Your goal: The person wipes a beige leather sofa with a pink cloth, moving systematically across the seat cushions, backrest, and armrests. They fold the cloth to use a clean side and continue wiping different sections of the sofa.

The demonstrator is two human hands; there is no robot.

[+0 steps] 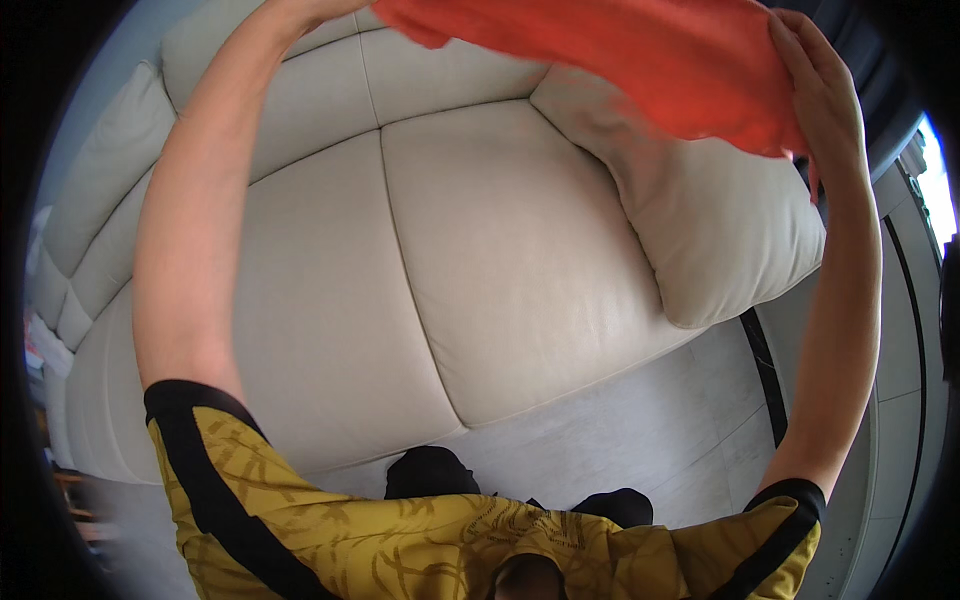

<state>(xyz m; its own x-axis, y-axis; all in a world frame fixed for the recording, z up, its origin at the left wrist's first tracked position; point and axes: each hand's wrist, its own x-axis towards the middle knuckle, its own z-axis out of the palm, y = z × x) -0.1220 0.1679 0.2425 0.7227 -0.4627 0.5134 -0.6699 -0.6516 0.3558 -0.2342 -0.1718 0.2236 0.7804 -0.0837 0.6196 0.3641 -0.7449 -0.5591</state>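
A red cloth [645, 60] is stretched out in the air between my raised arms, above the sofa. My right hand [821, 90] grips its right end, thumb on the near face and fingers folded at the edge. At the top edge of the view, my left hand [330, 9] is at the cloth's other end; its fingers are cut off by the frame. The cloth's upper part also runs out of view, and its lower edge hangs loose and wavy. I cannot tell what kind of cloth item it is.
Below lies a beige leather sofa [517, 247] with seams between its seat cushions. A beige cushion [739, 225] leans at its right end. Grey floor tiles [622, 427] run along the front. Dark curtains [847, 37] hang by a bright window [937, 180] at right.
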